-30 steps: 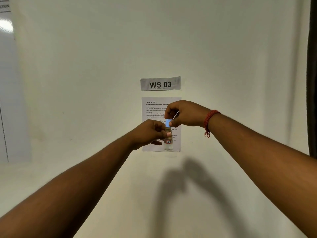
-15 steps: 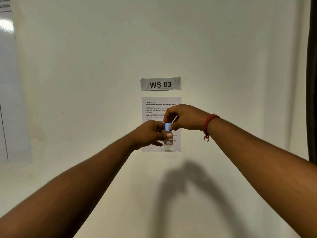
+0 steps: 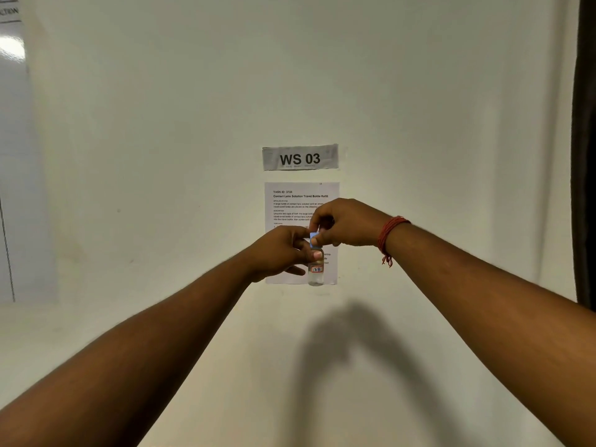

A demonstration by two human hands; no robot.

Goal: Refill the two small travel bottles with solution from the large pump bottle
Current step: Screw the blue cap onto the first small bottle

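Cap work, mid-frame
Left hand [image 3: 283, 253] grips travel bottle [image 3: 316, 272]; right hand [image 3: 346, 222], lower than before, pinches blue cap [image 3: 313, 237], probably twisting.

Two hands: left hand [image 3: 280, 251], right hand [image 3: 350, 222]. Between them one small clear bottle [image 3: 316, 272], one blue cap [image 3: 314, 238]. Behind, two wall papers: one sign [image 3: 300, 157], one task sheet [image 3: 290, 201]. One red wrist thread [image 3: 388, 235].

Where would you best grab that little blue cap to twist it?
Pinch the blue cap by its sides from above, as the right hand does. The small bottle is upright, cap on top, and the left hand holds its body.
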